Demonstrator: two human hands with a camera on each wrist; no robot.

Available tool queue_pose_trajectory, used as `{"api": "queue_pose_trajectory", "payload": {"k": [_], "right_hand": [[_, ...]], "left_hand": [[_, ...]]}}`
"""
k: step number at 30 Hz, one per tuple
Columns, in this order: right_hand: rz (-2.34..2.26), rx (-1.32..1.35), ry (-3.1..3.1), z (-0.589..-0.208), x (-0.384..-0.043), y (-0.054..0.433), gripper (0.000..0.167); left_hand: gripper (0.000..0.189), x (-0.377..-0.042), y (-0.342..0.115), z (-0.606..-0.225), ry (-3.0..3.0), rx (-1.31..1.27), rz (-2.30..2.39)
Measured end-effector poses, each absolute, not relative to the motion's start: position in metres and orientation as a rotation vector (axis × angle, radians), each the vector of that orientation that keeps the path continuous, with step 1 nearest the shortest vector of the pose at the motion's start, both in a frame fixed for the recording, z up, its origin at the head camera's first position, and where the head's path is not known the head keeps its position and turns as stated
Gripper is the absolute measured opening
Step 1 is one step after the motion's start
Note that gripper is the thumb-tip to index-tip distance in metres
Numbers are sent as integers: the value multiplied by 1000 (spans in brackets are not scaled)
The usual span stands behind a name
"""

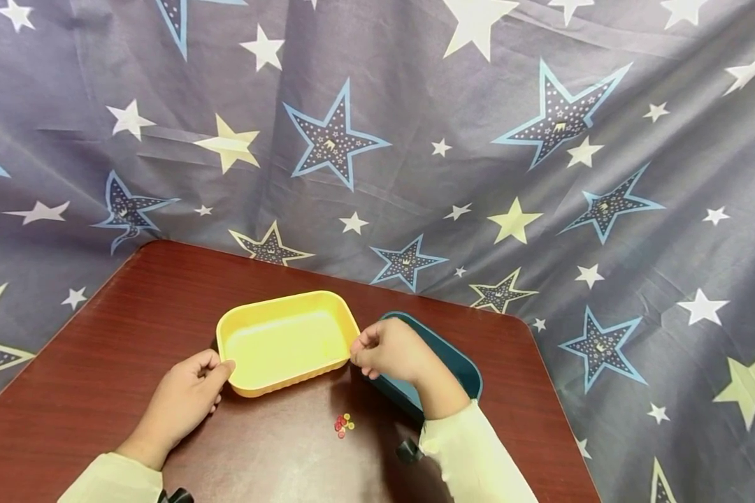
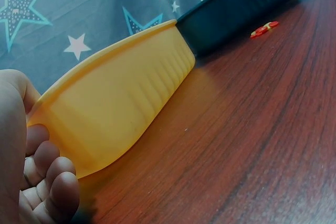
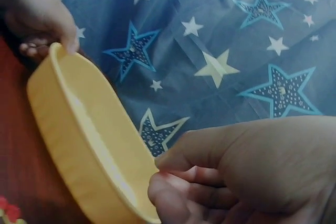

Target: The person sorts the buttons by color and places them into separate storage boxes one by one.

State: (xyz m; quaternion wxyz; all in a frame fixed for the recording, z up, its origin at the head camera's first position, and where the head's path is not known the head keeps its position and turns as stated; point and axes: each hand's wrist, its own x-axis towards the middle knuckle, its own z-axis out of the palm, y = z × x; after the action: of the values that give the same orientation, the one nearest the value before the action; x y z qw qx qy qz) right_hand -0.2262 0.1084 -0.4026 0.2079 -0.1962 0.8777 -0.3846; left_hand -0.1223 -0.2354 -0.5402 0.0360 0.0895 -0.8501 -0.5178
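Note:
A yellow plastic tray (image 1: pixel 283 381) sits on the table with its long side toward me. My left hand (image 1: pixel 185 398) grips its near left corner, thumb over the rim and fingers curled outside against the wall. Over the tray's right end is my right hand (image 1: pixel 386 347), raised above the rim in the left wrist view. Its fingers are curled, thumb and index tips together (image 3: pixel 160 169), and no object shows between them. A small cluster of red and yellow buttons (image 1: pixel 342 423) lies on the table in front of the trays.
A dark teal tray (image 1: pixel 462 356) stands at the right, partly under my right forearm and close to the yellow tray's right end. The red-brown wooden table (image 1: pixel 277 454) ends at a star-patterned cloth (image 1: pixel 415 195) hanging behind it.

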Motion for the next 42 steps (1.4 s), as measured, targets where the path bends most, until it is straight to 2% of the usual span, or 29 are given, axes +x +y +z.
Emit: {"api": "queue_pose_trajectory", "payload": {"k": [16,29,42], "right_hand": [[-748,-695,2635,-453,-161,124,12],[-849,-647,2687,-491,-148,130,17],[-988,-542,2688,-507,-144,131,19]], "left_hand": [[45,-121,-233,-536,-2618,283,-1589],[44,-121,-233,-537,-2612,289,-1600],[45,-121,-233,-538,-2633,300,-1586]]}}
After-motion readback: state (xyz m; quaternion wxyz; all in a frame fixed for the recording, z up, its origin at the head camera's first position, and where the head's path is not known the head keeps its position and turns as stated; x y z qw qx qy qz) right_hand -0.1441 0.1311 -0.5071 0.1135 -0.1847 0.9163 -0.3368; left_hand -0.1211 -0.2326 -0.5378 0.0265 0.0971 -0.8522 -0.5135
